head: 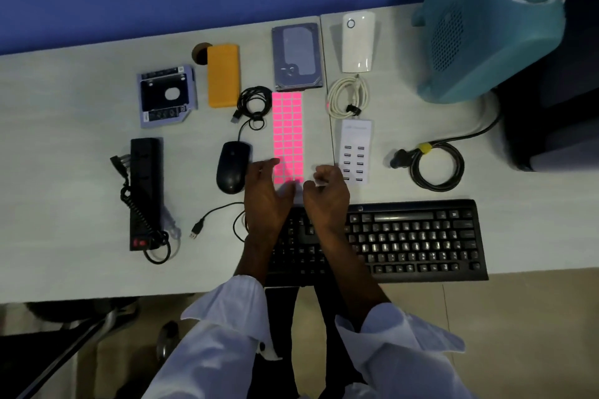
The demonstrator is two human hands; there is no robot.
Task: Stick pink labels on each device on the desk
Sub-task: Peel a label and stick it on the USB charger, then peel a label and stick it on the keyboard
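Note:
A sheet of pink labels (287,133) lies flat in the middle of the desk. My left hand (265,194) rests on the sheet's near left corner with fingers spread. My right hand (325,194) hovers at its near right corner, fingers curled; whether it pinches a label I cannot tell. Devices lie around: a black mouse (231,167), black keyboard (405,236), white USB hub (355,152), hard drive (296,58), white power bank (358,40), orange case (223,74), drive caddy (167,94), black power strip (144,191).
A coiled white cable (346,97) and a coiled black cable (436,168) lie on the right. A teal appliance (486,26) stands at the back right. A loose USB plug (196,230) lies near the front. The desk's front edge (97,296) is close to me.

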